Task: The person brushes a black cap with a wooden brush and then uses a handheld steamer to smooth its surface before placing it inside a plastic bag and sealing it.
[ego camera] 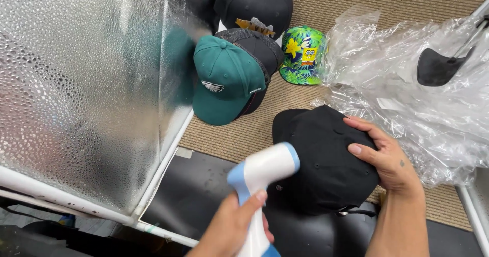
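My right hand (383,155) grips a plain black cap (318,160) by its crown, holding it just above the floor. My left hand (232,229) is wrapped around the handle of a white and blue handheld steamer (262,178), whose head points at the left side of the black cap, nearly touching it.
A green cap (224,81) lies stacked on a black mesh cap (262,48). Behind them are another black cap (254,5) and a floral cap (303,56). Crumpled clear plastic bags (407,78) lie at right. A silver reflective panel (86,84) stands at left on the carpet, beside a black mat (198,185).
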